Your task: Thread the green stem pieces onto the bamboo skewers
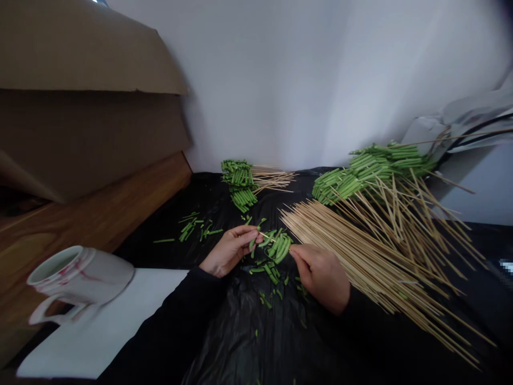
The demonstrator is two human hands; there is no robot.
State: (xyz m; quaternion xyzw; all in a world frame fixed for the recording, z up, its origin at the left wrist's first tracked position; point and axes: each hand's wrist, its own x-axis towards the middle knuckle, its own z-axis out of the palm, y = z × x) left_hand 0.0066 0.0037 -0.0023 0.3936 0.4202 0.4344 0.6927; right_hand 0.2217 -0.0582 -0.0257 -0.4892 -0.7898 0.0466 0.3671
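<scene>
Between my hands runs a thin bamboo skewer (267, 237), with several curved green bean pieces (282, 247) along it close to my right hand; whether every one is threaded I cannot tell. My right hand (323, 275) is closed in a pinch at the skewer's near end. On the other side, my left hand (232, 247) pinches a short green bean piece (252, 244) between thumb and fingers, right at the skewer's tip. Loose cut pieces (271, 271) lie on the black plastic sheet (240, 326) below both hands.
Bare bamboo skewers (360, 256) spread along the right. Filled bean skewers are piled at the back middle (240, 182) and back right (372, 168). More loose pieces (192, 227) lie left. A mug (88, 275) sits on white paper (132, 299), by a cardboard box (88, 107).
</scene>
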